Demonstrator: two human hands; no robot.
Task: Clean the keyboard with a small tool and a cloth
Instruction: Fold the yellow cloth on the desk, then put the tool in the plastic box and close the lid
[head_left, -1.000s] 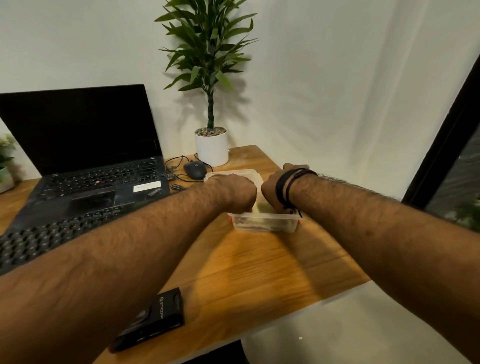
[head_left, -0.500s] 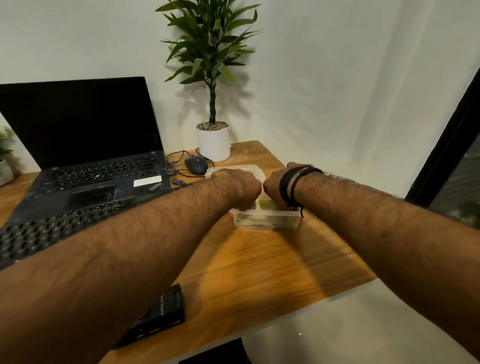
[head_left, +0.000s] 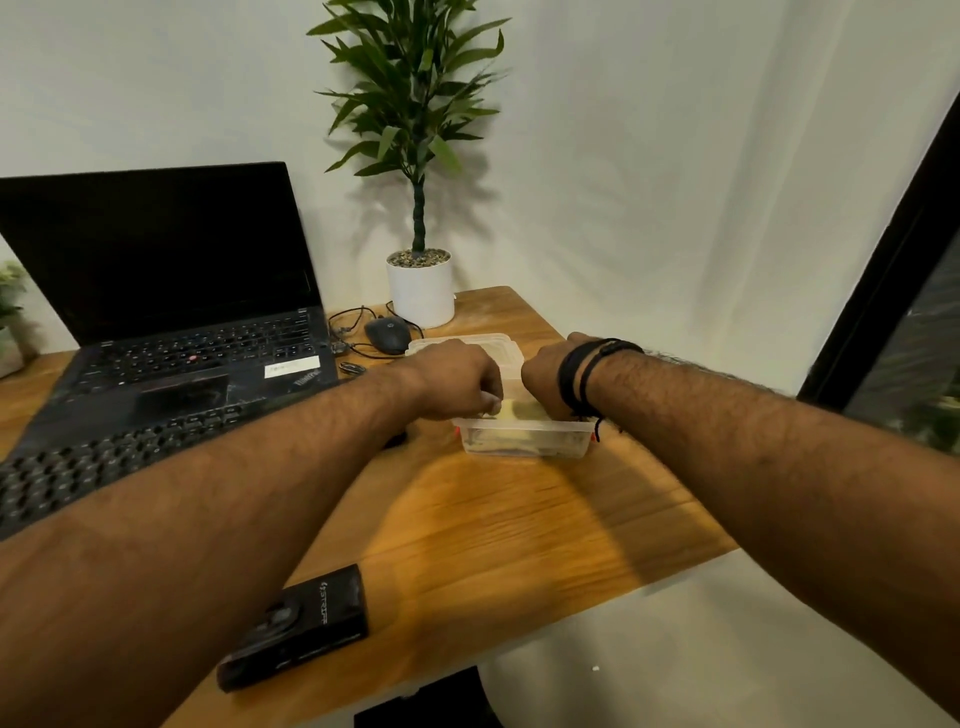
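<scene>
A clear plastic container (head_left: 524, 444) stands on the wooden desk (head_left: 493, 519), with a pale yellow cloth (head_left: 514, 412) inside it. Both hands reach into its top. My left hand (head_left: 457, 382) is curled, its fingertips pinched on the cloth's left edge. My right hand (head_left: 543, 382), with black bands on the wrist, dips into the right side, and its fingers are hidden behind the back of the hand. A black keyboard (head_left: 78, 467) lies at the left, partly under my left forearm. No small tool can be seen.
An open black laptop (head_left: 182, 338) sits behind the keyboard. A black mouse (head_left: 387, 332) with its cable and a white plant pot (head_left: 421, 288) stand behind the container, whose lid (head_left: 467, 344) lies just beyond it. A black box (head_left: 301, 629) rests near the desk's front edge.
Both hands stay at the container. They have parted slightly, so the yellow cloth shows between them, and the left fingertips have come down onto it.
</scene>
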